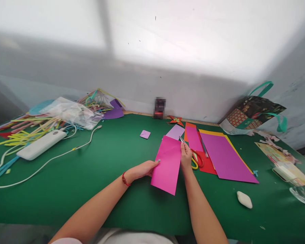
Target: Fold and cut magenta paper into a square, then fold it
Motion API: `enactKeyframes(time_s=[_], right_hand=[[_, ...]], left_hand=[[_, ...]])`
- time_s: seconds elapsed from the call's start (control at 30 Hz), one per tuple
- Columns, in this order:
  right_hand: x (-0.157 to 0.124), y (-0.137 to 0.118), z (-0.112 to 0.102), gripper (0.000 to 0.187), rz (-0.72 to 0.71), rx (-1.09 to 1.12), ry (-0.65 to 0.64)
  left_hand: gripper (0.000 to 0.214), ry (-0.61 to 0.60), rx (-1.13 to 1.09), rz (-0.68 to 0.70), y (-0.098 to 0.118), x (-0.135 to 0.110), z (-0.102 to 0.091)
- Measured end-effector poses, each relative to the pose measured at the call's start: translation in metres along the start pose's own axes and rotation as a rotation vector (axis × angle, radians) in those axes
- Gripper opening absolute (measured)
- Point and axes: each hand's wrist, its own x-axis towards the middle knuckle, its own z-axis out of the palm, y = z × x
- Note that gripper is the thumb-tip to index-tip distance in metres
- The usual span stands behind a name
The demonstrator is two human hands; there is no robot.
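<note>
A bright pink sheet of paper (167, 164) lies tilted on the green table (96, 169) in front of me. My left hand (144, 168) rests at its left edge with fingers stretched flat, a red bracelet on the wrist. My right hand (186, 156) is closed on the sheet's right edge, beside scissors (195, 157) with red and yellow handles whose blades point up past the paper's top corner. Whether the hand also grips the scissors I cannot tell.
To the right lie purple (226, 157), red, orange and pink sheets. A small folded purple piece (145, 134) and a red paper star (176, 120) sit further back. At left are a white power bank (42, 144) with cable and a pile of coloured strips. A patterned bag (251, 113) and a white eraser (244, 199) are at right.
</note>
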Motion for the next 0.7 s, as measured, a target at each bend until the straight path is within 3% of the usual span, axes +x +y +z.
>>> enactKeyframes(time_s=[0.27,0.53,0.7], right_hand=[[0.0021,-0.0010,0.0008,0.039,-0.015,-0.012,0.021],[0.0033,0.0036,-0.0003,0.040,0.036,0.099,0.046],[0.0050,0.0027,-0.0015,0.040,0.018,0.092,0.065]], left_hand=[[0.049,0.059,0.099,0.042,0.0008,0.0045,-0.0003],[0.050,0.000,0.110,-0.068,0.0008,0.0017,-0.0018],[0.049,0.023,0.164,-0.004,0.0000,0.0029,-0.0032]])
